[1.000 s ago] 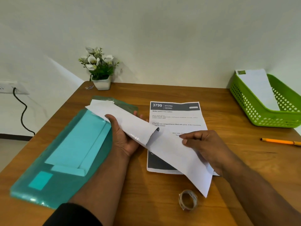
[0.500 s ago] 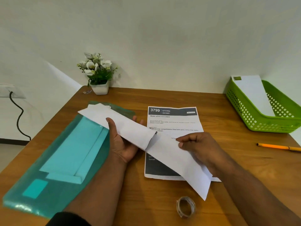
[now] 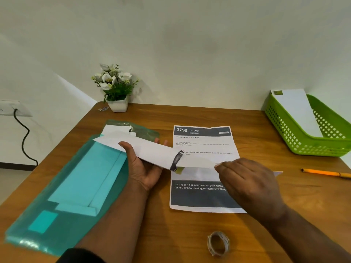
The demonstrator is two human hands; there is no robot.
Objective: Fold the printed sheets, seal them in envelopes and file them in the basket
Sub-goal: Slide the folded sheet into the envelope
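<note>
My left hand [image 3: 144,171] holds a white envelope [image 3: 140,149] from below, thumb on top, above the table's middle. The envelope's dark-lined mouth faces right. A folded white sheet [image 3: 197,162] sticks out of that mouth; my right hand [image 3: 247,183] pinches it near its middle and hides most of it. The sheet's far tip shows beyond my right wrist. Another printed sheet [image 3: 203,194], headed "3799 KITCHEN", lies flat underneath. The green basket [image 3: 303,143] stands at the back right with a white envelope [image 3: 296,109] leaning in it.
A teal plastic sleeve [image 3: 57,215] with spare envelopes lies along the left. A tape roll [image 3: 218,243] stands near the front edge, and an orange pencil [image 3: 326,172] lies at right. A flower pot [image 3: 117,105] sits at the back. A black cable [image 3: 23,141] hangs by the wall.
The folded sheet, which slanted down toward the front right, now lies nearly level with the envelope. My right hand has shifted right along it. The view has dipped slightly.
</note>
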